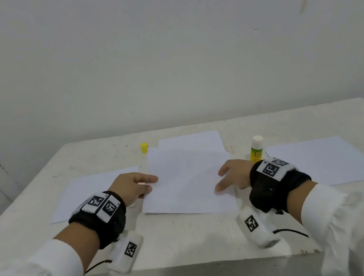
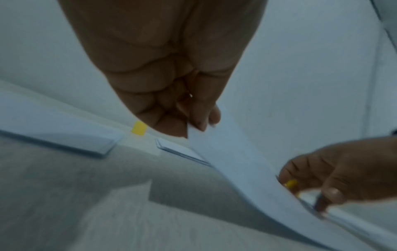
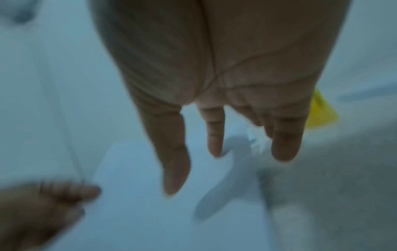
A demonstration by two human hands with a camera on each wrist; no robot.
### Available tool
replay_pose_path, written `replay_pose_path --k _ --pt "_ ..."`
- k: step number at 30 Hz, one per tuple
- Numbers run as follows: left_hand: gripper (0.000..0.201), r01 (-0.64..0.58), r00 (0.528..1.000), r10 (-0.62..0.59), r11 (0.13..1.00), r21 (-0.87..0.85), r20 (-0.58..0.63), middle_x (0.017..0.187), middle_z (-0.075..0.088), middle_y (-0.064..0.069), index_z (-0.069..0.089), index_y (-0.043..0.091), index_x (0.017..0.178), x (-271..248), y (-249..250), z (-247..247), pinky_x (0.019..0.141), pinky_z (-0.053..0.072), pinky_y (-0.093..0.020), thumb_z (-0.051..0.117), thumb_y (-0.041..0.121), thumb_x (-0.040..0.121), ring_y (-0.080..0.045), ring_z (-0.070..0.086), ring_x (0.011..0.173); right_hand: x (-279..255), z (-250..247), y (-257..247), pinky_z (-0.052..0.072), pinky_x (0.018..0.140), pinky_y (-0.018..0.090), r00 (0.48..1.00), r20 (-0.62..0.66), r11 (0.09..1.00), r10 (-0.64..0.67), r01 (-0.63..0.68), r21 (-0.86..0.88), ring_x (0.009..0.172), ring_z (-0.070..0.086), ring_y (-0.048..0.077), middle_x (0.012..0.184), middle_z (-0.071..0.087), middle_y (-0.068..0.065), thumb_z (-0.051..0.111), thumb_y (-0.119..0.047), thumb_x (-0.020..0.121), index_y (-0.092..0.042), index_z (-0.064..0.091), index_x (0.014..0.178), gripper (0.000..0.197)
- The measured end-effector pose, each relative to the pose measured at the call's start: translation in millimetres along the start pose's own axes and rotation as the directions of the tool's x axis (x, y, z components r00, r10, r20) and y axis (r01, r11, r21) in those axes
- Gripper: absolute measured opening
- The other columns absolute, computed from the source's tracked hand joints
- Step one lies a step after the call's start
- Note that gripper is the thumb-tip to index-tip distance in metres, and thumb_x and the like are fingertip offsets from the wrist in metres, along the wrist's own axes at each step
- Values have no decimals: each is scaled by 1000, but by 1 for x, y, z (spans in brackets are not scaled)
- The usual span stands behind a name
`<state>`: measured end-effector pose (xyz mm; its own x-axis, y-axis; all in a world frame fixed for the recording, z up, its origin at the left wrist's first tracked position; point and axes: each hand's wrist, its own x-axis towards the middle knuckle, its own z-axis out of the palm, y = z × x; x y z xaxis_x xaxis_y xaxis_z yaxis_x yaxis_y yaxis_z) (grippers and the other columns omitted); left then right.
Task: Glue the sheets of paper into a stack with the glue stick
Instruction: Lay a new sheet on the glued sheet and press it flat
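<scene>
White walls back a pale table (image 1: 192,238) where a person in white sleeves works over loose sheets of paper. Seen from the head camera, the left hand (image 1: 131,186) pinches the left edge of the top sheet (image 1: 187,180), which lies askew over another sheet (image 1: 191,142) at the centre of the table. The right hand (image 1: 234,176) hovers with fingers spread and loose over the sheet's right edge, gripping nothing. An uncapped glue stick (image 1: 256,148) stands upright just beyond the right wrist, and its yellow cap (image 1: 144,147) sits near the far left corner of the central papers. Single sheets lie flat to either side: one on the left (image 1: 85,196), one on the right (image 1: 327,160).

From the left wrist, the left hand (image 2: 171,84) has thumb and fingers closed on the sheet's edge (image 2: 232,152), which curves up off the table; the right hand (image 2: 343,169) appears beyond it, and the cap (image 2: 139,128) shows as a yellow blur.

From the right wrist, blurred, the right hand (image 3: 214,84) hangs with fingers straight above the paper (image 3: 139,212), while the left hand (image 3: 47,203) holds the far edge.
</scene>
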<state>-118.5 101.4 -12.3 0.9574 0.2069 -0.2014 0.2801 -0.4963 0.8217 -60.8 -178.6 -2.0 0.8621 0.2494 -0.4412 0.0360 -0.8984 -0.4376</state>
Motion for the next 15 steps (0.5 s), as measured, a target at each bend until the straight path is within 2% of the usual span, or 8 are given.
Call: replay_pose_path --k 1,3,6,7,9,10,12,15 --pt "33 -14 1000 13 999 -33 -15 101 70 -2 75 28 86 4 1 -3 83 53 -25 65 -4 84 -16 62 82 5 0 -2 42 96 31 1000 -19 998 24 -23 62 115 50 22 134 50 6 70 -32 84 -10 51 131 55" --pt "30 -33 999 32 998 -50 -37 103 66 -4 72 13 104 13 4 -5 68 51 -9 63 -7 85 -12 59 77 11 -2 -11 44 85 27 996 -53 990 71 -63 129 107 53 22 126 55 8 67 -35 85 -7 56 126 50" --pt "31 -46 998 44 998 -38 -53 98 64 -6 68 7 112 33 13 -4 55 45 -2 62 -6 85 -10 56 69 29 -7 -19 42 71 20 992 -104 993 73 -63 95 104 54 23 109 55 6 61 -34 89 -7 60 109 33" --pt "31 -46 998 46 999 -15 -52 98 64 -7 68 8 114 42 18 -4 58 46 -4 63 -4 85 -12 57 69 36 -12 -23 40 65 18 987 -133 988 93 -75 135 97 52 21 101 54 5 64 -29 87 -10 59 98 22" --pt "40 -44 999 47 995 90 -28 110 64 -8 65 13 122 64 28 -2 77 47 -13 67 3 84 -17 63 87 49 -23 -31 38 60 19 976 -173 987 132 -112 118 93 48 22 87 52 3 65 -22 86 -11 53 81 16" --pt "46 -47 999 47 984 172 6 123 60 -7 61 16 127 75 34 0 89 44 -18 70 8 83 -19 61 104 54 -28 -37 42 66 23 976 -166 989 142 -131 71 99 50 24 91 54 5 63 -22 88 -7 55 86 17" --pt "61 -65 995 36 936 345 91 143 45 -4 50 19 138 93 45 6 103 37 -25 74 18 81 -20 49 126 68 -36 -45 45 86 30 974 -155 986 165 -165 13 115 52 29 120 56 11 63 -26 88 0 56 115 38" --pt "85 -104 978 -19 821 562 208 154 26 -2 29 16 149 117 55 18 111 27 -28 76 30 79 -20 31 139 86 -42 -51 43 100 34 973 -115 978 199 -205 -44 125 48 28 137 49 13 70 -28 85 -2 46 133 60"
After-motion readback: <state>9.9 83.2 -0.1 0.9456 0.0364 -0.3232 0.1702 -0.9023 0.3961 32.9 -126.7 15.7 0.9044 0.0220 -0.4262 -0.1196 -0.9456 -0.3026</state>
